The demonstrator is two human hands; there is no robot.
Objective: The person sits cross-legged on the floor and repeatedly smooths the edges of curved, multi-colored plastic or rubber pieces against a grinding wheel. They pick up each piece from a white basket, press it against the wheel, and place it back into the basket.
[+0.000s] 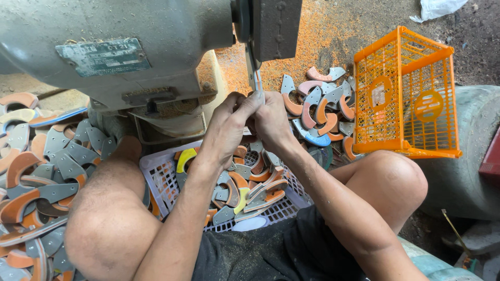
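Observation:
My left hand [227,123] and my right hand [272,120] meet in front of me, fingers pinched together around a small piece held up against the narrow upright blade [255,78] of a grey machine [120,31]. The piece itself is almost hidden by my fingers. Below my hands, between my knees, a white plastic basket [156,174] holds several curved grey and orange heel-shaped pieces [250,190].
An orange plastic crate [406,93] lies tipped on its side at the right, with several curved pieces [317,112] spilled beside it. A big heap of the same pieces [47,166] fills the left. Orange dust covers the floor. A grey cylinder [469,171] stands at the right.

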